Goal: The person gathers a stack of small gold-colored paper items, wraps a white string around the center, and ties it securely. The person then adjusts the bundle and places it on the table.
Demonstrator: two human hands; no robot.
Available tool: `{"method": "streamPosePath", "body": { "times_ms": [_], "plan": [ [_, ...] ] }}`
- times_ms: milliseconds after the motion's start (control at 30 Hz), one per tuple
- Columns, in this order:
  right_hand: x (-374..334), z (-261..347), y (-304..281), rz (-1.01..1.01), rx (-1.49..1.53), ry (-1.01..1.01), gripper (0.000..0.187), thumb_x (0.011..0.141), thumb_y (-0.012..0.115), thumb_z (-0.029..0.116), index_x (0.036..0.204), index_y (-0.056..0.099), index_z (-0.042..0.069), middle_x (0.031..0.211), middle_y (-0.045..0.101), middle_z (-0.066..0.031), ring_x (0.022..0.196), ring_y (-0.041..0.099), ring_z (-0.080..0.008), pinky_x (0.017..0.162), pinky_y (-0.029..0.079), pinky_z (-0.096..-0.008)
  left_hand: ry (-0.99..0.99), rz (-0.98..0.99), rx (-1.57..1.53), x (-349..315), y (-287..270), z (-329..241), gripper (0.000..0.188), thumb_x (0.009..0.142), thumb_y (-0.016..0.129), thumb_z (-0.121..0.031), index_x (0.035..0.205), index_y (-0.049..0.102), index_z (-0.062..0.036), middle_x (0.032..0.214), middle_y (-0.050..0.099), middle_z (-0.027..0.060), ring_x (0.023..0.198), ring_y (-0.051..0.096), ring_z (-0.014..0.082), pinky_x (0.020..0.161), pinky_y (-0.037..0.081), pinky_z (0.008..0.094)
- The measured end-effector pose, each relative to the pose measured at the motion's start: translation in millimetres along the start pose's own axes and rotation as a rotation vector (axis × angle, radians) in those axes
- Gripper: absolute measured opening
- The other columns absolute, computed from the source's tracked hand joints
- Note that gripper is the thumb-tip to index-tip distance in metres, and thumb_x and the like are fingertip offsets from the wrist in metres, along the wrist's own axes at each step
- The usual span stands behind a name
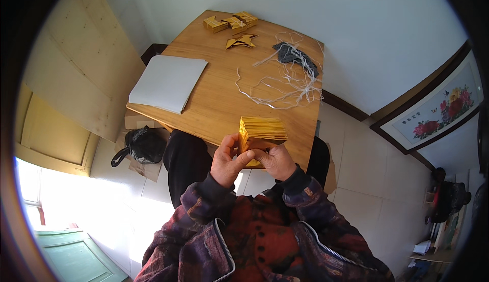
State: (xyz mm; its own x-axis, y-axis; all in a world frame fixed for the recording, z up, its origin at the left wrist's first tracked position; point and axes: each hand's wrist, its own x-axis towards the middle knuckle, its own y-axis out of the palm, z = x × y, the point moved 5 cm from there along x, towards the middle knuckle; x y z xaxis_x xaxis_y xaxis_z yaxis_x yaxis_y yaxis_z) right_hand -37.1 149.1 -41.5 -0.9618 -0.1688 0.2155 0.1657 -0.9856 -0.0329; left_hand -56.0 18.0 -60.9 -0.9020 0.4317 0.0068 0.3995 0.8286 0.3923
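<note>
Between my two hands, at the near edge of the wooden table, is a thick stack of folded gold paper, its many edges fanned in layers. My left hand grips its left side, with the thumb across the near face. On the right, my right hand holds the lower near corner, its thumb meeting the left one. The fingers behind the stack are partly hidden. At the far end of the table lie several tied gold paper bundles, and just nearer sit a few loose gold folded pieces.
A pile of white sheets lies on the left of the table. Tangled white strings and a dark grey cloth are on the right. A black plastic bag stands on the floor, left. A framed flower picture leans at right.
</note>
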Motion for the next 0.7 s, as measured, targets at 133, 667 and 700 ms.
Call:
{"method": "streamPosePath", "body": {
  "times_ms": [133,667,700],
  "plan": [
    [3,-3,0,-0.013,-0.033,-0.02,0.031,0.088,0.064,0.024,0.109,0.06,0.002,0.102,0.064,-0.0051,0.095,0.059,-0.0159,0.085,0.045,-0.0294,-0.06,0.051,-0.1,5,-6,10,0.056,0.079,0.074,-0.017,0.125,0.046,-0.0021,0.108,0.056,0.0049,0.094,0.054,0.0129,0.087,0.045,0.0283],
    [20,-27,-3,0.175,0.02,0.119,0.037,0.09,0.061,0.031,0.111,0.057,0.0,0.104,0.063,-0.0091,0.096,0.059,-0.0183,0.084,0.046,-0.0308,0.037,0.02,0.09,17,-36,30,0.038,0.077,0.07,0.001,0.113,0.056,0.0021,0.102,0.062,0.0047,0.094,0.058,0.0129,0.084,0.047,0.027],
    [23,-25,-4,0.197,-0.005,0.083,0.038,0.09,0.06,0.031,0.112,0.056,0.0,0.104,0.063,-0.0094,0.097,0.058,-0.0188,0.085,0.046,-0.0309,0.038,0.011,0.075,18,-37,30,0.037,0.078,0.069,0.002,0.113,0.056,0.0025,0.102,0.063,0.0053,0.094,0.059,0.0129,0.084,0.047,0.0267]
  ]
}}
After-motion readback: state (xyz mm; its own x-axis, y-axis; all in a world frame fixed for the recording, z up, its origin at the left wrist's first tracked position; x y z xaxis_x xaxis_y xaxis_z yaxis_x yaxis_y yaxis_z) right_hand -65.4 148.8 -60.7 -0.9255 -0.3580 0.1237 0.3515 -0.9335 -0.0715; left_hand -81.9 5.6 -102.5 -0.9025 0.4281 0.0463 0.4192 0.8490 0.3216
